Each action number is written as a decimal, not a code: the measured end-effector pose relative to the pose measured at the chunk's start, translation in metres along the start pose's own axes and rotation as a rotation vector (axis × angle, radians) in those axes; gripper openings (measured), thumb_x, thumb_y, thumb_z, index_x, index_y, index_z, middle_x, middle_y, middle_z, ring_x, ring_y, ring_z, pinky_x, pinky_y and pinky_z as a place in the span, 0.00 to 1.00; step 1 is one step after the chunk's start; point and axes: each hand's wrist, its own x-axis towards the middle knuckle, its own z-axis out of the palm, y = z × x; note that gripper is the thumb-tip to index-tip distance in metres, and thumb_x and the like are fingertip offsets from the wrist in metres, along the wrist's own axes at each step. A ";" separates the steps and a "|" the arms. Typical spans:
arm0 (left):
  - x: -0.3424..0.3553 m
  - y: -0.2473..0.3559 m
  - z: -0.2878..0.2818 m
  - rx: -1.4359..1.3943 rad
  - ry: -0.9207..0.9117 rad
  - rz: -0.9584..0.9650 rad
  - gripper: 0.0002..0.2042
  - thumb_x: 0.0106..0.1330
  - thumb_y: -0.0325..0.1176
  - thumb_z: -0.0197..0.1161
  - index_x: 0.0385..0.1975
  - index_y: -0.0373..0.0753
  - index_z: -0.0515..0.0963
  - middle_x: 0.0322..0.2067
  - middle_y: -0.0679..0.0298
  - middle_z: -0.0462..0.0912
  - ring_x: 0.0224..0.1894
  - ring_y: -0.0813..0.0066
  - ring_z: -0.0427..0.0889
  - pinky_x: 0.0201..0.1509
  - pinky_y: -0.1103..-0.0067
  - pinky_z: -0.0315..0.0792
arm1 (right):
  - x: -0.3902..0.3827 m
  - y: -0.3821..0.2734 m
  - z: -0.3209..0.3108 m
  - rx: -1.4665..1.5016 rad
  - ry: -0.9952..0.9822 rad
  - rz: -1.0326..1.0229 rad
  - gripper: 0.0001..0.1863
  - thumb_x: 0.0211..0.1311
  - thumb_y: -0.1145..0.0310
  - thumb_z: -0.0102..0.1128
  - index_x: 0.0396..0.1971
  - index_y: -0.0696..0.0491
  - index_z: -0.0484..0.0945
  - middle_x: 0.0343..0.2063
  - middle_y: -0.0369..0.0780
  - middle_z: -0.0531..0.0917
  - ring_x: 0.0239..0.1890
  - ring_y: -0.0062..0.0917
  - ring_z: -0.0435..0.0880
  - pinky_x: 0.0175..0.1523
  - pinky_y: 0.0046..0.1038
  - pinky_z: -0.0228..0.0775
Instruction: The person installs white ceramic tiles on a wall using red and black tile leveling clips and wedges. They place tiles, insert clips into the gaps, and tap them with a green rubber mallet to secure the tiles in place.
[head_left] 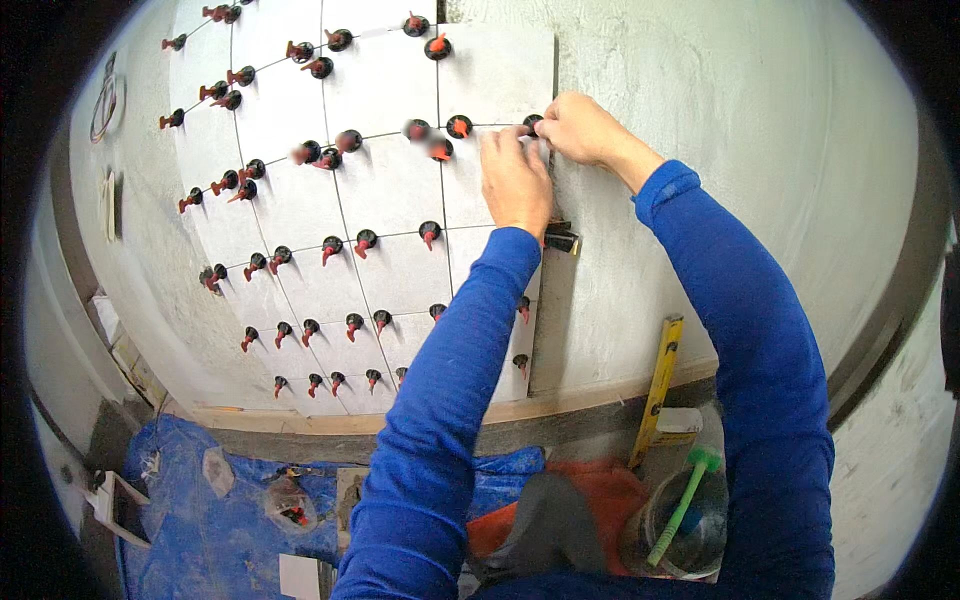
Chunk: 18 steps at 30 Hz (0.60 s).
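Observation:
Pale square tiles (497, 75) cover part of the wall, with black-and-red tile levelling knobs (459, 127) along their joints. At the right end of one joint, my right hand (585, 130) is closed on a levelling knob (533, 122), its fingertips hiding part of it. Just to the left and below, my left hand (516, 185) lies against a tile, fingers pointing up and close to that same knob. A dark clip-like piece (562, 240) juts out at the tile edge below my hands.
A yellow spirit level (658, 385) leans at the wall's foot. Beside it stands a bucket (640, 530) with a green-handled tool (680, 505). Blue sheeting (190, 510) covers the floor at left, bearing a clear bag (290, 503) of red pieces. Bare wall (740, 120) extends to the right.

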 end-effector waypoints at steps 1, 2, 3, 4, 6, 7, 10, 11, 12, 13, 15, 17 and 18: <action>-0.003 0.000 0.005 0.020 0.018 0.043 0.10 0.63 0.27 0.66 0.43 0.35 0.82 0.39 0.52 0.82 0.45 0.52 0.82 0.52 0.64 0.75 | 0.000 0.000 -0.001 -0.017 -0.014 -0.012 0.17 0.60 0.61 0.60 0.35 0.60 0.88 0.37 0.57 0.88 0.44 0.51 0.88 0.52 0.46 0.79; -0.001 0.000 0.010 0.040 0.044 0.097 0.11 0.62 0.26 0.66 0.45 0.36 0.81 0.41 0.53 0.81 0.46 0.52 0.81 0.52 0.64 0.75 | 0.000 -0.001 -0.003 -0.029 -0.032 -0.015 0.17 0.60 0.61 0.60 0.35 0.60 0.88 0.36 0.56 0.88 0.44 0.51 0.88 0.52 0.46 0.79; 0.002 -0.003 0.012 0.028 0.026 0.080 0.12 0.61 0.25 0.67 0.45 0.36 0.81 0.42 0.54 0.81 0.46 0.52 0.81 0.53 0.64 0.75 | 0.000 -0.001 -0.005 -0.040 -0.049 -0.016 0.17 0.60 0.61 0.60 0.34 0.60 0.88 0.36 0.56 0.88 0.43 0.50 0.88 0.51 0.46 0.79; 0.006 -0.005 0.013 0.019 0.013 0.071 0.13 0.61 0.24 0.67 0.46 0.37 0.81 0.42 0.54 0.80 0.47 0.51 0.81 0.53 0.63 0.75 | 0.000 -0.001 -0.005 -0.050 -0.006 -0.037 0.16 0.60 0.61 0.61 0.33 0.60 0.88 0.34 0.55 0.88 0.42 0.50 0.89 0.50 0.47 0.79; 0.011 -0.012 0.011 0.033 -0.042 0.083 0.13 0.61 0.23 0.66 0.46 0.39 0.81 0.43 0.58 0.81 0.47 0.53 0.81 0.52 0.63 0.75 | -0.001 -0.002 -0.005 -0.046 -0.009 -0.049 0.16 0.60 0.61 0.61 0.33 0.61 0.87 0.34 0.56 0.88 0.41 0.50 0.89 0.49 0.47 0.79; 0.013 -0.016 0.009 0.040 -0.021 0.145 0.13 0.60 0.23 0.66 0.45 0.40 0.82 0.43 0.59 0.81 0.47 0.54 0.81 0.52 0.64 0.76 | -0.001 -0.002 -0.005 -0.036 -0.022 -0.028 0.16 0.59 0.62 0.61 0.33 0.61 0.87 0.34 0.57 0.87 0.41 0.51 0.88 0.49 0.47 0.79; 0.015 -0.024 0.006 0.099 -0.016 0.259 0.12 0.58 0.25 0.65 0.42 0.43 0.84 0.42 0.63 0.83 0.47 0.59 0.82 0.48 0.66 0.78 | -0.001 -0.002 -0.007 -0.058 -0.019 -0.057 0.16 0.60 0.62 0.61 0.31 0.61 0.87 0.32 0.57 0.87 0.40 0.51 0.88 0.48 0.46 0.79; 0.016 -0.025 0.006 0.121 -0.027 0.283 0.12 0.58 0.25 0.65 0.41 0.44 0.84 0.42 0.63 0.83 0.47 0.59 0.82 0.48 0.66 0.79 | -0.002 -0.001 -0.007 -0.058 -0.020 -0.074 0.16 0.60 0.62 0.61 0.31 0.61 0.87 0.32 0.58 0.87 0.39 0.51 0.88 0.47 0.46 0.79; 0.017 -0.026 0.006 0.146 -0.034 0.300 0.12 0.57 0.25 0.65 0.41 0.44 0.85 0.42 0.63 0.83 0.47 0.60 0.82 0.48 0.66 0.79 | -0.002 -0.001 -0.008 -0.057 -0.020 -0.082 0.16 0.60 0.62 0.61 0.31 0.61 0.87 0.32 0.58 0.87 0.39 0.51 0.88 0.47 0.46 0.79; 0.019 -0.025 0.007 0.171 -0.054 0.321 0.12 0.57 0.25 0.65 0.41 0.44 0.85 0.42 0.63 0.83 0.47 0.60 0.82 0.48 0.66 0.79 | -0.003 -0.001 -0.008 -0.059 -0.021 -0.082 0.16 0.61 0.62 0.61 0.31 0.61 0.87 0.31 0.58 0.86 0.39 0.51 0.88 0.47 0.45 0.79; 0.024 -0.026 0.004 0.165 -0.082 0.345 0.13 0.57 0.25 0.66 0.42 0.44 0.85 0.42 0.63 0.83 0.47 0.60 0.82 0.49 0.66 0.79 | -0.004 -0.001 -0.008 -0.047 -0.004 -0.085 0.16 0.61 0.61 0.61 0.31 0.61 0.87 0.31 0.58 0.86 0.39 0.51 0.88 0.47 0.45 0.79; 0.024 -0.021 0.001 0.160 -0.088 0.341 0.13 0.57 0.25 0.66 0.43 0.43 0.84 0.43 0.62 0.83 0.48 0.58 0.82 0.49 0.65 0.79 | -0.005 -0.002 -0.008 -0.040 -0.004 -0.074 0.16 0.61 0.61 0.62 0.31 0.60 0.87 0.31 0.57 0.87 0.38 0.51 0.88 0.47 0.45 0.79; 0.021 -0.017 0.000 0.157 -0.071 0.326 0.14 0.57 0.25 0.66 0.44 0.42 0.83 0.44 0.60 0.82 0.49 0.57 0.81 0.50 0.65 0.78 | -0.005 -0.002 -0.007 -0.039 -0.009 -0.067 0.16 0.62 0.61 0.62 0.32 0.60 0.87 0.31 0.57 0.87 0.38 0.51 0.88 0.47 0.45 0.79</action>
